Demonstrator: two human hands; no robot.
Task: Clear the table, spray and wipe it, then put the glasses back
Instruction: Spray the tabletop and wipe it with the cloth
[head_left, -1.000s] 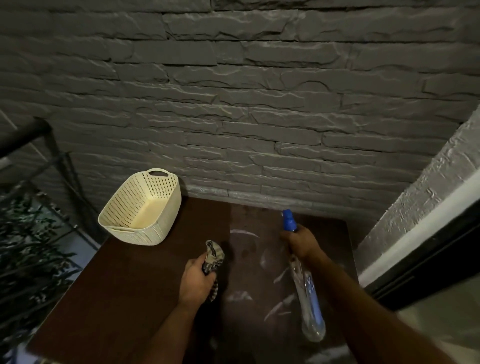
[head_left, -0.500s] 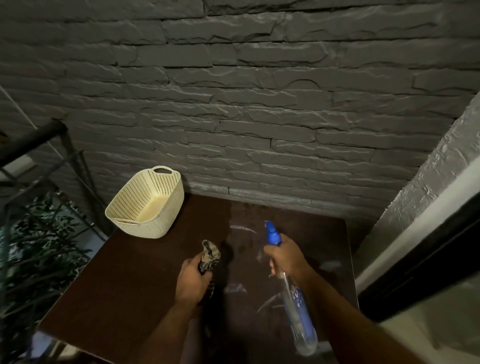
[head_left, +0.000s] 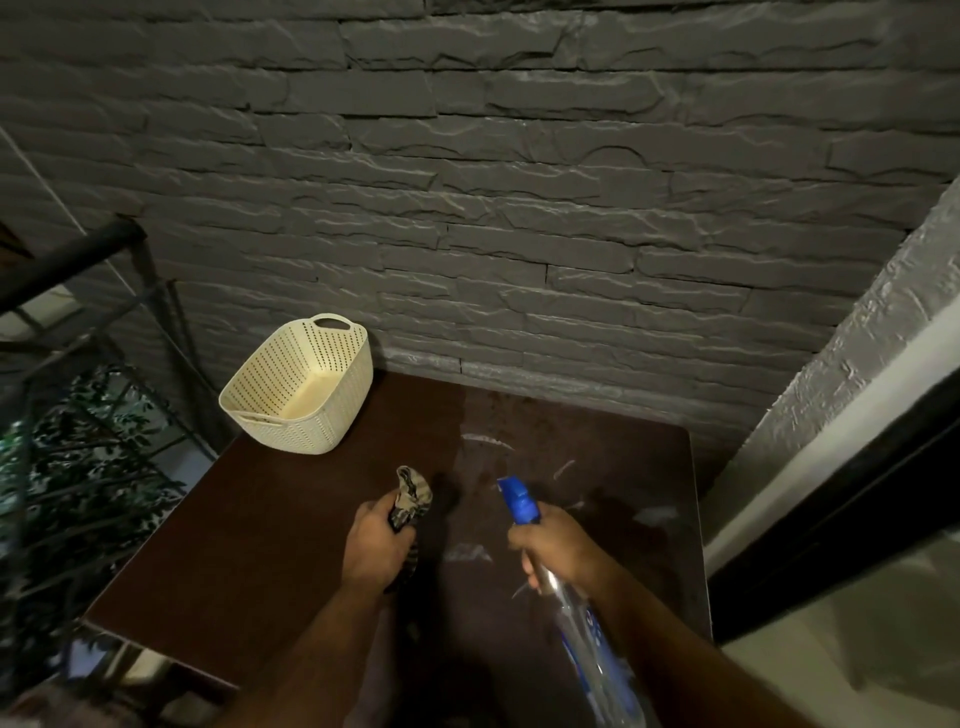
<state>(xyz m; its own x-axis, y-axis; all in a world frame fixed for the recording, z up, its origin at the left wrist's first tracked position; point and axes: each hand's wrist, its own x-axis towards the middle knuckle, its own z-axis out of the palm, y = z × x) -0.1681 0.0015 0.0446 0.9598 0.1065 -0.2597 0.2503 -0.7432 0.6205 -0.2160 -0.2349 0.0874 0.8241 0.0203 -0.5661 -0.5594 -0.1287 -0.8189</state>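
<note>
dark brown worktop (head_left: 291, 525) lay streaked wet; right hand (head_left: 558, 540) gripped the clear blue-nozzled spray bottle (head_left: 582, 639), left hand (head_left: 376, 545) clenched a striped cloth (head_left: 410, 493). spraying evenly leftward seemed best.

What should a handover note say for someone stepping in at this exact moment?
Left hand: shut on the cloth, above the table.
Right hand: shut on the spray bottle, blue nozzle pointing away over the table's right half.
Basket: back left corner of the table, looks empty.
Done: no glasses on the table; wet streaks show on the right half.
Left: finish spraying, wipe the table, put the glasses back. The glasses are not in view.
</note>
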